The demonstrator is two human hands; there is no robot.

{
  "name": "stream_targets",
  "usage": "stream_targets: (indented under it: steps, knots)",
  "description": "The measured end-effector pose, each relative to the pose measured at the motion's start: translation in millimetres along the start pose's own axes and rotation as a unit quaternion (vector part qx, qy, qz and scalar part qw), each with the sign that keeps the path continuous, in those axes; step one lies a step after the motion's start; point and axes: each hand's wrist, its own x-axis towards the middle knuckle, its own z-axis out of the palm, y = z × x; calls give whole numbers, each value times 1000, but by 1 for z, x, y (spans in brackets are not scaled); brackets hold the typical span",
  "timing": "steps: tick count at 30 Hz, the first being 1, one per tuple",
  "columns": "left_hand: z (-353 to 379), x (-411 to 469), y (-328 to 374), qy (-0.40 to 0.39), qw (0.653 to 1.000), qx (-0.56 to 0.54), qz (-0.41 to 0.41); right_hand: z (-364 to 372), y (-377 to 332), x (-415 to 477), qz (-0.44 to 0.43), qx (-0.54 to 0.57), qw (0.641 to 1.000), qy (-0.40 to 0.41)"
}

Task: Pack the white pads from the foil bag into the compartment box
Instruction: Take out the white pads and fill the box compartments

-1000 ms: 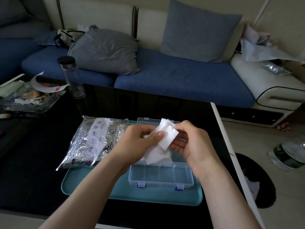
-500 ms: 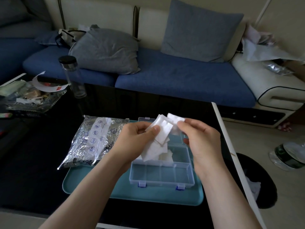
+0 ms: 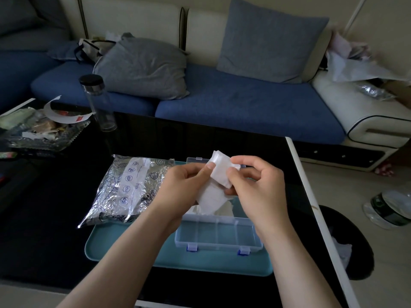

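2 bare hands meet above the open compartment box [image 3: 222, 237], and both grasp the same small stack of white pads [image 3: 219, 172]. The left hand [image 3: 184, 187] is curled round the lower part of the stack, with its thumb pressed flat on the front pad. The right hand [image 3: 260, 190] pinches the right edge of the upper pad between thumb and forefinger, its other fingers bent loosely behind. The stack hangs between the 2 hands, tilted, clear of the box.

Directly below the hands, more white material [image 3: 225, 208] lies in the far part of the box; which compartment it fills I cannot tell, since the hands cover that area. Below the wrists, the near row of compartments shows only clear plastic and 2 blue clasps. Just beyond the fingertips the raised lid [image 3: 194, 160] peeks out.

Just left of the left hand lies the foil bag [image 3: 131, 185], flat and crinkled, its near end on the teal tray [image 3: 124, 247] that also carries the box. The tray sits on a black table [image 3: 44, 230]. Far beyond the left hand stands a clear bottle [image 3: 97, 103] with a black cap, and behind it a blue sofa [image 3: 244, 107].
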Motion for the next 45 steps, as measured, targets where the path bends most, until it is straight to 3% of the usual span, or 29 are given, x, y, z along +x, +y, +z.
stream_targets:
  steps: [9,13,16,19,24,32,45]
  knots:
    - [-2,1,-1,-42,999,-7,-12,1,6,3,-49,-76,996,2]
    - [-2,-1,0,-55,998,16,10,1,6,3,-50,-79,996,2]
    - [-1,-1,-1,-42,998,37,25,1,10,2,-75,-140,987,13]
    - [0,-1,-1,-35,998,47,37,3,11,0,-131,-206,969,-37]
    - [-2,1,-3,-41,996,67,41,3,13,0,-116,-279,949,-93]
    - [-6,0,-3,-37,993,112,30,0,6,-3,-130,-254,957,-60]
    - [2,-3,-2,-71,994,74,21,10,6,-4,-89,-287,953,-30]
